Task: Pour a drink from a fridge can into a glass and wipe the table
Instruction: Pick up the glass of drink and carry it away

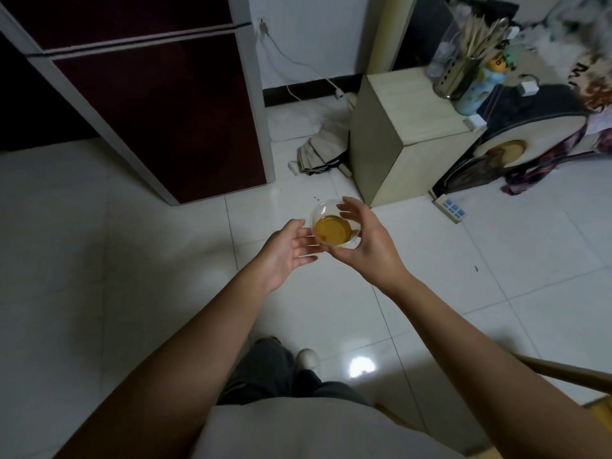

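A pale wooden cabinet (397, 134) stands at far right on the white tiled floor (132, 260). On its top sit a perforated metal holder (458, 77) full of chopsticks and a small figurine (490, 81). A folded umbrella (318, 157) lies left of the cabinet, a power strip (450, 207) to its right.

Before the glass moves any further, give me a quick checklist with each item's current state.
1. Glass has drink in it: ok, amber liquid shows.
2. Right hand grips the glass: ok, fingers wrap its side.
3. Left hand supports it: cannot tell; open, beside it.
4. Glass level: ok, no tilt evident.
5. Fridge shut: ok, doors closed.
6. Floor dry: not ok, dark spots near the glass.
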Motion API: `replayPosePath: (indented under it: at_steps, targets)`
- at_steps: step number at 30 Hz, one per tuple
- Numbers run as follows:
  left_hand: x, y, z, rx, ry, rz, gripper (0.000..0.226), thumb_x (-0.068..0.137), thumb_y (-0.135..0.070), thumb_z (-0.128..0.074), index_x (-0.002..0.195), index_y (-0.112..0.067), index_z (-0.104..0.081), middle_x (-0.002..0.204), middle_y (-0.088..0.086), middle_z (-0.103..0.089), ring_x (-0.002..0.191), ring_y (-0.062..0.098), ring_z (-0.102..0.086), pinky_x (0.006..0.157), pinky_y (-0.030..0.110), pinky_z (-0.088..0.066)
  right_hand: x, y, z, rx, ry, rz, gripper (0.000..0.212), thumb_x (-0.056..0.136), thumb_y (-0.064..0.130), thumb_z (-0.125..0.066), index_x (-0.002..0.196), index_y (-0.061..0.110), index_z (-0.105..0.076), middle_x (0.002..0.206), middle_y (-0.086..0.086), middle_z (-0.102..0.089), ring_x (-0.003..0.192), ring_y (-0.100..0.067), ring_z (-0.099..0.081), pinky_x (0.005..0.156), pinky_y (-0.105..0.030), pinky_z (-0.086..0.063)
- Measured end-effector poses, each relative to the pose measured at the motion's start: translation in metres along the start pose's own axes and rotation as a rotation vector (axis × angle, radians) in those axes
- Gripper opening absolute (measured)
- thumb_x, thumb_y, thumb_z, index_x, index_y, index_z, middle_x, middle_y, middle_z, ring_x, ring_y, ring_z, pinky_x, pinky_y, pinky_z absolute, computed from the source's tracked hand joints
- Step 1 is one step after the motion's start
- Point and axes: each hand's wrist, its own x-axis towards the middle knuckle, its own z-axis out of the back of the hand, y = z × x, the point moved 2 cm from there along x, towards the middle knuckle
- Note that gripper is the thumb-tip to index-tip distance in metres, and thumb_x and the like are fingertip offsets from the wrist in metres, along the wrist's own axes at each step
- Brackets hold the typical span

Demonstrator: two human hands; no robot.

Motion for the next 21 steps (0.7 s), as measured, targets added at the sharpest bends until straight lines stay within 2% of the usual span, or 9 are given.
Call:
replayPosePath:
  at_steps: [7, 14, 21]
  targets:
    - [0.089, -0.068, -0.003, 0.082, 0.055, 0.035, 0.033, 0.096, -0.031, -0.035, 0.096, -0.009, -0.06, 0.091, 0.01, -0.066, 0.086, 0.021, -0.065, 0.093, 0.039, -0.048, 0.095, -0.015, 0.01, 0.003, -0.073, -0.047, 0.079, 0.07, 0.024, -0.079, 0.135, 0.018, -0.035, 0.131, 0.002, -0.05, 0.117, -0.008, -0.049, 0.092, -0.021, -0.043]
    - [0.186, -0.158, -0.009, 0.215, 0.15, 0.062, 0.033, 0.096, -0.03, -0.035, 0.093, -0.008, -0.06, 0.087, 0.009, -0.066, 0.08, 0.019, -0.064, 0.085, 0.034, -0.049, 0.198, -0.023, 0.02, 0.017, -0.232, -0.107, 0.081, 0.069, 0.028, -0.079, 0.136, 0.015, -0.035, 0.132, 0.001, -0.05, 0.117, -0.009, -0.05, 0.095, -0.024, -0.044]
    - [0.257, -0.227, -0.033, 0.305, 0.217, 0.063, 0.032, 0.097, -0.028, -0.034, 0.091, -0.009, -0.059, 0.085, 0.01, -0.065, 0.078, 0.019, -0.063, 0.084, 0.034, -0.05, 0.278, -0.028, 0.042, 0.019, -0.356, -0.146, 0.081, 0.07, 0.027, -0.079, 0.136, 0.015, -0.034, 0.131, 0.003, -0.05, 0.116, -0.005, -0.047, 0.093, -0.015, -0.041]
